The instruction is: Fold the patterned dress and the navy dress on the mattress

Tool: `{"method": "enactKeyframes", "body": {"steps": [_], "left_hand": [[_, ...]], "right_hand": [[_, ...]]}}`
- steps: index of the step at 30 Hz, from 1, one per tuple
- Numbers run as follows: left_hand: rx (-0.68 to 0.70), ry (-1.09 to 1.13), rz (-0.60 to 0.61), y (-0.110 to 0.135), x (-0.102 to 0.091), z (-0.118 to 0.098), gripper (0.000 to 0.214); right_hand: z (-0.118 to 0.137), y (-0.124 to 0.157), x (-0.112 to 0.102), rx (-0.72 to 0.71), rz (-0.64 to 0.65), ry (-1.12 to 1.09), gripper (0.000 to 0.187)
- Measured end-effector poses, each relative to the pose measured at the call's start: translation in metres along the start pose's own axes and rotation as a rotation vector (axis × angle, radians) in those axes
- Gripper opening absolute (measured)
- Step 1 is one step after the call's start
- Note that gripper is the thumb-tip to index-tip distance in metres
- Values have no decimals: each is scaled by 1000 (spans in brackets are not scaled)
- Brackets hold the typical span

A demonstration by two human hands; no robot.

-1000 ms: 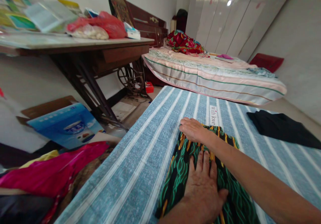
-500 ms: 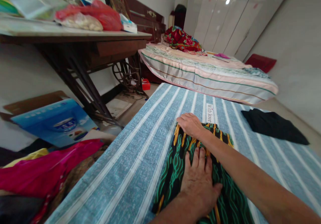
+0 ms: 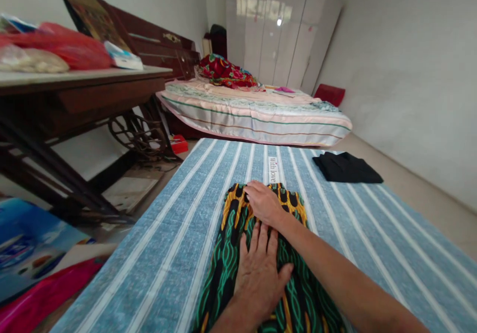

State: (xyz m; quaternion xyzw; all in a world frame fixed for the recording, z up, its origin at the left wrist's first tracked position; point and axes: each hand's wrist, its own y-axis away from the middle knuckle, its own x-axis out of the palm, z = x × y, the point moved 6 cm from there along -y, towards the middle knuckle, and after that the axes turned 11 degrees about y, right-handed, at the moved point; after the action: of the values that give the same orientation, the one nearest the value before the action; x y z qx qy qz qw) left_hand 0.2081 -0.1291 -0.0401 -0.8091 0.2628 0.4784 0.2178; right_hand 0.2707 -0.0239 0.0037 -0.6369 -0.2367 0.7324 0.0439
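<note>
A folded black garment (image 3: 223, 258) with green wavy lines and yellow streaks lies on the blue-and-white striped cover (image 3: 164, 223) in front of me. Flat on its middle rests my left hand (image 3: 259, 266), fingers spread and pointing away from me. My right hand (image 3: 263, 203) reaches across from the right and lies palm down near the garment's far edge, its fingers slightly bent and pointing left. No cloth is visibly pinched in it, though its fingertips are partly hidden. Just beyond that edge, the cover has a "With love" print (image 3: 274, 169).
Folded black cloth (image 3: 346, 167) lies at the cover's right side. Left stands a treadle sewing table (image 3: 112, 82) with a red plastic bag (image 3: 74, 47) on it. A blue box (image 3: 26, 243) and pink cloth (image 3: 48, 298) sit lower left. Behind is a bed (image 3: 257, 119).
The view has swung right, so the room has shifted left. My right hand has slid rightward from the garment's far left corner along its far edge. My left hand stays flat on the garment.
</note>
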Motion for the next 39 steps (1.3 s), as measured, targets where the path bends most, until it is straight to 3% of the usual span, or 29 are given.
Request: {"method": "enactKeyframes", "body": {"steps": [4,7,10,13,15,18,20,23,26,32,39], "left_hand": [[-14,74,-36,-2,-25,0,45],[-55,83,-44,-13,-57,6,29],[-70,-22,-13,-38,-77,25,27],[-31,-136,-33,-66,-71,53,26],[-76,-149,-67,-78,-58,77,33],[-117,-91,-104,-84,-43,104,41],[-100,-33,-154,-86,-46,111,40],[-60,-8,-208,-94,-62,110,33],[-9,-98,-182,-111,-74,100,25],[43,-351,-45,-144,-67,79,19],[-9,-353,-108,-152,-71,94,26]], "right_hand": [[-11,34,-27,71,-189,-84,21],[-34,68,-40,220,-254,-98,20],[-34,86,-46,231,-265,-98,21],[-9,84,-41,99,-166,-82,18],[6,81,-32,67,-61,-30,15],[8,82,-18,173,39,82,21],[6,87,-12,239,40,135,23],[6,92,-6,260,-2,178,25],[8,93,-4,250,-35,192,25],[9,93,-2,241,-78,197,26],[9,94,-2,246,-110,206,27]]}}
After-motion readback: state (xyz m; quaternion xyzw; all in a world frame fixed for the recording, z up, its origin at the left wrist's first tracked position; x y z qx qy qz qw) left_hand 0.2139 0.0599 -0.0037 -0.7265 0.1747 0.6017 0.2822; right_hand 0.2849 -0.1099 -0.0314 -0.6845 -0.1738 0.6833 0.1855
